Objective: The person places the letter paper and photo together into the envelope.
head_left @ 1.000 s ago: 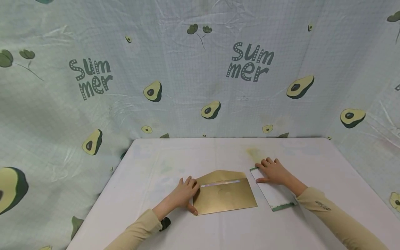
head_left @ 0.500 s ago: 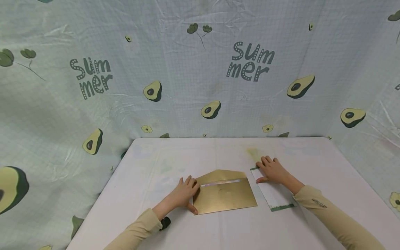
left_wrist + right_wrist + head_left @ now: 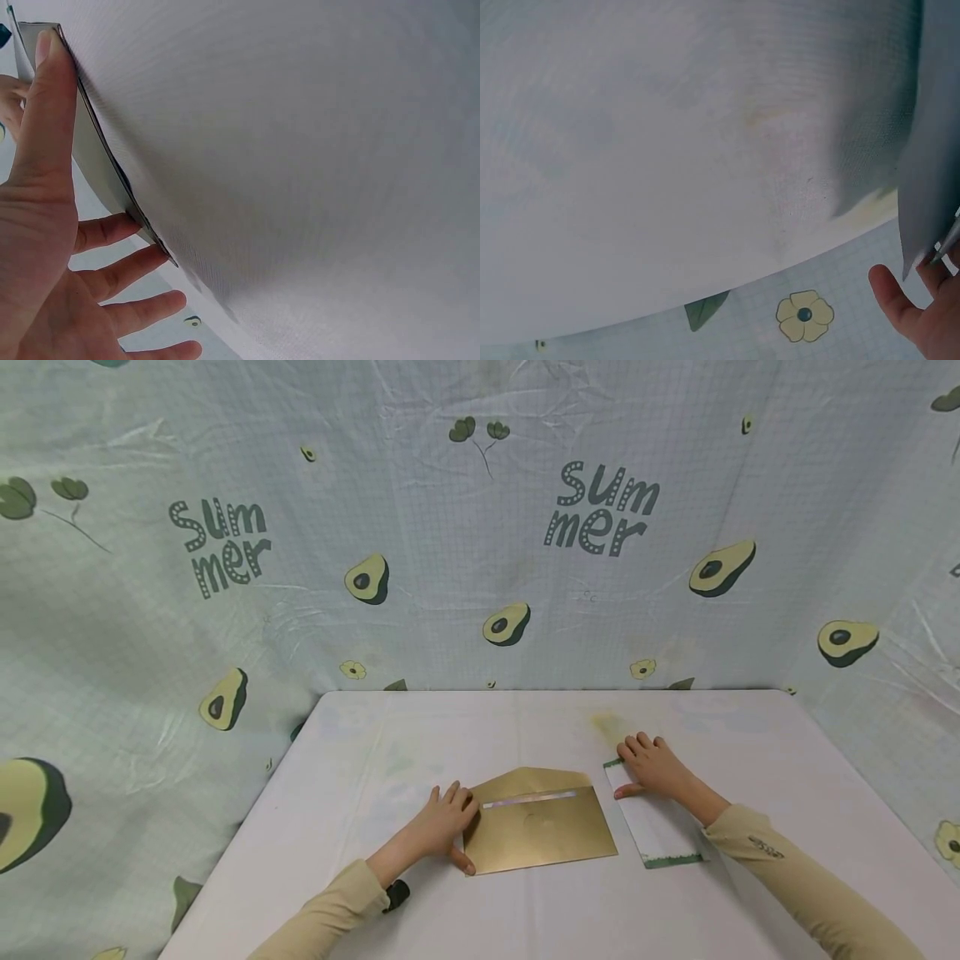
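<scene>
A gold envelope [image 3: 540, 831] lies on the table with its flap raised toward the back, and a pale strip shows along its opening. My left hand [image 3: 441, 827] rests at its left side. The thumb [image 3: 52, 97] presses a near corner while fairly straight, spread fingers touch the edge farther back. To the right, a white card [image 3: 660, 827] with green grass-like borders lies at a slant. My right hand [image 3: 654, 767] holds it near the far end, thumb at the left edge and fingers bent over the top. In the right wrist view the card [image 3: 934, 150] stands tilted off the table.
The white-covered table [image 3: 420, 735] reaches back to a hanging cloth [image 3: 450, 527] printed with avocados and "summer" lettering. A small black object [image 3: 397, 896] shows beside the left wrist. A yellowish stain [image 3: 611, 724] marks the table beyond the right hand.
My right hand has shifted slightly away from me, and the card has turned a little, its near end swinging left. The left hand and envelope look the same.
</scene>
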{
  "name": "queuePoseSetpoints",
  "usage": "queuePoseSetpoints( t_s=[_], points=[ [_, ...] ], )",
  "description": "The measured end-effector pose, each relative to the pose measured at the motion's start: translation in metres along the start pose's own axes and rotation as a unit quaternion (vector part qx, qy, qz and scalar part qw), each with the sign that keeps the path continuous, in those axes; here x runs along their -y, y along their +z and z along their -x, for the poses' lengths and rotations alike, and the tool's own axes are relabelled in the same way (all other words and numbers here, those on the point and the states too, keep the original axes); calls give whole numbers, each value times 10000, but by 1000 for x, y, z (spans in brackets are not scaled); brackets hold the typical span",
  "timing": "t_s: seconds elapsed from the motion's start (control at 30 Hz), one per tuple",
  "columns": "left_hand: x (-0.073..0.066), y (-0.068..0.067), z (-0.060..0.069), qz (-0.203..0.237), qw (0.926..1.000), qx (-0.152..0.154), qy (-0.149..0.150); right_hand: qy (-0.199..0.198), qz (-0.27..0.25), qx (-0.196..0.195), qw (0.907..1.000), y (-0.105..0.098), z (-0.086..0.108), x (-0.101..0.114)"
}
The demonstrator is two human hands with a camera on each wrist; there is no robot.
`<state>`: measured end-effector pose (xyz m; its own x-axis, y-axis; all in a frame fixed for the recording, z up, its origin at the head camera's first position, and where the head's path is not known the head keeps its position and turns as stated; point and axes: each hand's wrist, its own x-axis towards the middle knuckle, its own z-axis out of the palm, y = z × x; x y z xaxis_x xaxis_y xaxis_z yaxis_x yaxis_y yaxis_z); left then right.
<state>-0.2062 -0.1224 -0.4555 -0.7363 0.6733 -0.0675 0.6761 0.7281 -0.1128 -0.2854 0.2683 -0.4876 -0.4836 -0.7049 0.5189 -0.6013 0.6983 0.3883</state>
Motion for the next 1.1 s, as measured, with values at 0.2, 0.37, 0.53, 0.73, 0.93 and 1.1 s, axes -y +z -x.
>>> queuePoseSetpoints(
  t_s=[0.2, 0.37, 0.53, 0.73, 0.93, 1.1],
  points=[
    [0, -1, 0, -42, 10000, -20, 7, -29, -99, 1, 9999, 2, 1, -1],
    [0, 0, 1, -30, 10000, -61, 22, 113, -100, 632, 9979, -7, -2, 0],
    [-1, 0, 1, 21, 10000, -44, -5, 375, -270, 1371, 9895, -13, -4, -2],
    [-2, -1, 1, 60, 10000, -18, 3, 567, -482, 1252, 9893, -20, -7, -8],
    [0, 2, 1, -5, 10000, -41, -8, 750, -928, 1031, 9875, -37, -14, -14],
    [1, 3, 0, -9, 10000, -55, 7, 1123, -1744, 1399, 9682, -57, -25, -22]
  ],
)
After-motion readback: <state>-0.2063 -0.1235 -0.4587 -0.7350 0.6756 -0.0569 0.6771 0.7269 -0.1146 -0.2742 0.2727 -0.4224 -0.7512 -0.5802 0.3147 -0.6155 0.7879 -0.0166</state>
